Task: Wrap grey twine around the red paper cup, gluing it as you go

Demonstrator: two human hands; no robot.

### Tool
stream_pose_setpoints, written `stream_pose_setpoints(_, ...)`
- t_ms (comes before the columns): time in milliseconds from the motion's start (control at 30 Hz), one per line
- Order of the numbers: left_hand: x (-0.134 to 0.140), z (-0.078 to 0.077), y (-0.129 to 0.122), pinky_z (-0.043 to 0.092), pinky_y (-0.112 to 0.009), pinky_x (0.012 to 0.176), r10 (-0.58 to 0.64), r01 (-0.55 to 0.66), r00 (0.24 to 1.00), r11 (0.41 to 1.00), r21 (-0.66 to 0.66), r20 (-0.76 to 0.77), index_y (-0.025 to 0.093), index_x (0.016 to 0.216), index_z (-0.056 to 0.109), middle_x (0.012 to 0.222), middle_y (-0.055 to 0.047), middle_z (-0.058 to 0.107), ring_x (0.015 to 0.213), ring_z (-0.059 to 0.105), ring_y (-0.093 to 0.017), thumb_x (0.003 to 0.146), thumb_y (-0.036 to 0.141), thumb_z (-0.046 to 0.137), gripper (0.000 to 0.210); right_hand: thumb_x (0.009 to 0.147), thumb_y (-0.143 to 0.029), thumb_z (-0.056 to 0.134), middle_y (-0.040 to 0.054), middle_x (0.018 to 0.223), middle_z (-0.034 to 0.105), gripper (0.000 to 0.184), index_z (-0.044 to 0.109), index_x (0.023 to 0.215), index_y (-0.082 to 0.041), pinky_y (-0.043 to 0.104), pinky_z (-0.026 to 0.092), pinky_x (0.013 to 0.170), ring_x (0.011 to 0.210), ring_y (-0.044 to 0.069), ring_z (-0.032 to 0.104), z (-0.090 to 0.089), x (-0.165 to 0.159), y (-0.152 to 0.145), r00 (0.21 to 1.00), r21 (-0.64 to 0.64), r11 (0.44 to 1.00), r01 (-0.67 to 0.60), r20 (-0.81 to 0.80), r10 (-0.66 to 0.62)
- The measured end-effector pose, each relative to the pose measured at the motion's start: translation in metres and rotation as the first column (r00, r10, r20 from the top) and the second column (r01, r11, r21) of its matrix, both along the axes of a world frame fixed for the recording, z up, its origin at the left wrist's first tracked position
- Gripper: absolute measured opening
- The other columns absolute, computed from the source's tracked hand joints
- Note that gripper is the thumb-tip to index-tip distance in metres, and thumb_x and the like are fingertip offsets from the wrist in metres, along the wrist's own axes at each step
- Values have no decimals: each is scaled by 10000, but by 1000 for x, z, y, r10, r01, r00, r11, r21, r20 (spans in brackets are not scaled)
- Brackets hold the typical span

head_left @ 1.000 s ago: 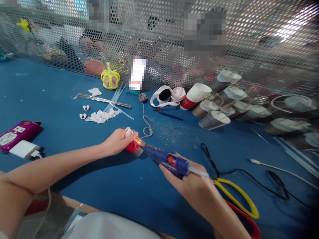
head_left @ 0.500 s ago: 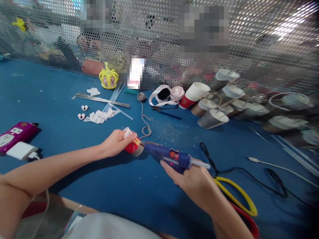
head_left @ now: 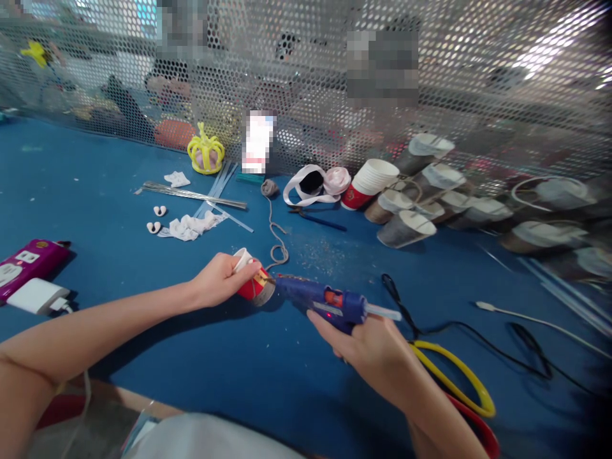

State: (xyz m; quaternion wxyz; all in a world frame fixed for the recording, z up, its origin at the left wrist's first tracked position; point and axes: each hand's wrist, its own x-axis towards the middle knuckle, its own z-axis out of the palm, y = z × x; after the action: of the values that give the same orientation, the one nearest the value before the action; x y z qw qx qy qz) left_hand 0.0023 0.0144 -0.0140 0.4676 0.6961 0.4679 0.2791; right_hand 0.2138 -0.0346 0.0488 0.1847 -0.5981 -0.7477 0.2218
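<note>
My left hand (head_left: 224,277) is closed around a red paper cup (head_left: 248,288), which lies tilted with its white rim up and to the left. Grey yarn is wound about the cup's lower end, and a strand of grey yarn (head_left: 278,252) runs from there back to a small yarn ball (head_left: 269,187). In my right hand (head_left: 370,347) is a blue hot glue gun (head_left: 320,299), a clear glue stick poking out of its rear and a small red light glowing. Its nozzle tip is at the cup's side, close to the yarn; whether it touches, I cannot tell.
Yarn-wrapped cups (head_left: 406,229) crowd the right back beside stacked paper cups (head_left: 368,182). Pliers (head_left: 320,220), glue sticks (head_left: 224,185) and a yellow crown-shaped piece (head_left: 205,153) lie along the perforated metal screen (head_left: 306,83). A purple power strip (head_left: 36,261) is left; yellow-handled pliers (head_left: 454,370) lie right.
The view has shifted slightly. Both hands, the cup and the glue gun hold nearly the same positions, the nozzle still at the cup's side.
</note>
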Motion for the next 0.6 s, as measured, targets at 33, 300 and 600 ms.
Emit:
stream_pose_setpoints(33, 0, 0, 0, 367, -194, 500, -1, 1, 1000, 1000, 6, -11, 69, 773, 640, 598, -24, 570, 541, 461, -102, 844, 448, 352, 481, 733, -301, 458, -36, 344, 414, 240, 630, 596, -203, 227, 344, 354, 321, 108, 371, -3, 2, 1, 1000, -25, 1000, 17, 2, -17)
stream_pose_setpoints(300, 0, 0, 0, 365, -184, 492, 0, 0, 1000, 999, 34, -6, 78, 740, 640, 579, -17, 569, 524, 464, -96, 846, 414, 363, 448, 709, -376, 477, -41, 365, 423, 262, 572, 569, -176, 223, 342, 353, 324, 101, 387, -15, 9, 1, 996, -111, 990, 85, -28, -88)
stream_pose_setpoints(600, -1, 0, 0, 327, -172, 455, -11, 13, 1000, 999, 49, -25, 78, 735, 645, 547, -8, 527, 500, 417, -86, 847, 423, 350, 468, 712, -322, 497, -19, 437, 494, 215, 580, 574, -179, 224, 353, 382, 358, 98, 407, -9, 6, 1, 997, -57, 996, 72, -20, -73)
